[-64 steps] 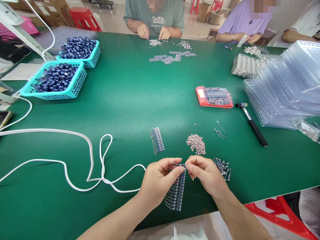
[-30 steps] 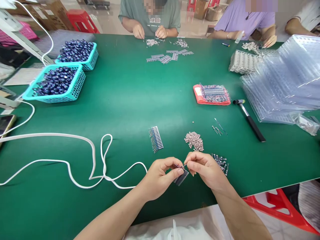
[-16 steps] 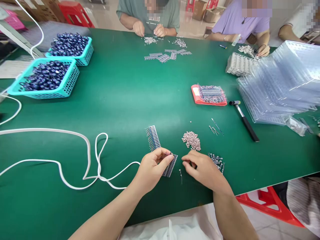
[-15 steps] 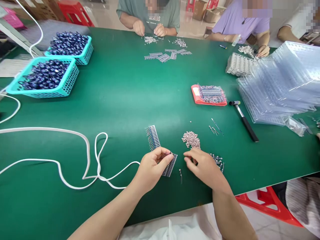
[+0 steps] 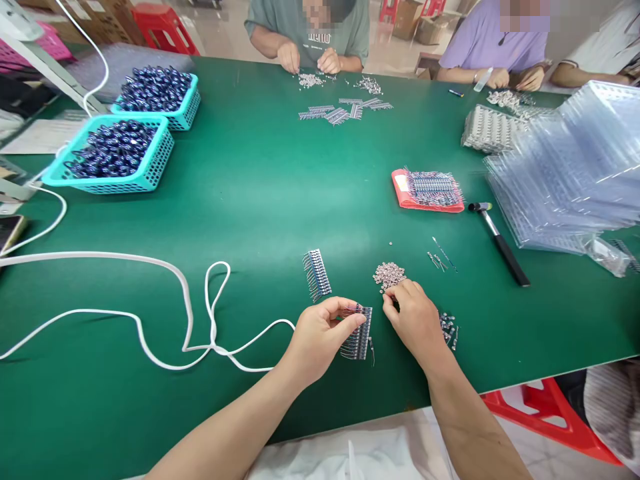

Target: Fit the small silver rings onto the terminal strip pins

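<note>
Blue strip [image 5: 359, 343] in left grip [image 5: 316, 341]

Turquoise baskets [image 5: 161, 159], looped white cable [image 5: 100, 255], red stool [image 5: 165, 27].

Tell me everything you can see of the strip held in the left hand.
The strip is a row of small dark, metallic-looking segments, with thin wire-like leads along its left side. The left hand pinches its far end, hiding part of it; the rest extends nearer the camera, over the green table. Whether it touches the table is unclear.
</note>
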{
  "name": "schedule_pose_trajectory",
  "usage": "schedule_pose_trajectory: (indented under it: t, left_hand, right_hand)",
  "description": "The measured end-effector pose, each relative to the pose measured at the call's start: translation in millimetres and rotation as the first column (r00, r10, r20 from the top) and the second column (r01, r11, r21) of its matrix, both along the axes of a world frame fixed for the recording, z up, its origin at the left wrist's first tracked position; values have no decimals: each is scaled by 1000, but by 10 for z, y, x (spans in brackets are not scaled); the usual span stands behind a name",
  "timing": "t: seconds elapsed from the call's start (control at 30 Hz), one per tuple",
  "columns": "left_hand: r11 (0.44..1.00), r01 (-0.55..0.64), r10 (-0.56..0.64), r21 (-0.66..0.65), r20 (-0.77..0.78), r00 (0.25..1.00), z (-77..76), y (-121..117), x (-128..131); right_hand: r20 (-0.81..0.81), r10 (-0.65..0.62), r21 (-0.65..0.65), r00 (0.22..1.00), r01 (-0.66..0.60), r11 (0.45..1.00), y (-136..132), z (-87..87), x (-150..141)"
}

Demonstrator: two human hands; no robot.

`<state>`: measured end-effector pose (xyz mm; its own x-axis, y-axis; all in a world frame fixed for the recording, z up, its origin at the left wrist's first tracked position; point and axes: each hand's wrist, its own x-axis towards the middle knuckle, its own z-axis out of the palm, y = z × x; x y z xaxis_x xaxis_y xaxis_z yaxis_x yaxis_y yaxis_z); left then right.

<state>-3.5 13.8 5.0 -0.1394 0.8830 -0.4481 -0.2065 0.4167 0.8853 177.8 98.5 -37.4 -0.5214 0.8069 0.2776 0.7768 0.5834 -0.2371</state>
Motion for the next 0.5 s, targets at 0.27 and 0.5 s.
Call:
schedule_pose_trajectory:
  t: [0.27, 0.5]
  left_hand:
    - [993, 21, -36, 114, 127, 991, 51, -41, -6]
    - [987, 19, -60, 162, 254, 965, 63, -101, 29]
  right_hand:
    - [-500, 102, -167, 860, -211, 963, -145, 234, -65]
    - [-558, 218, 45, 801, -233, 971, -236, 286, -101]
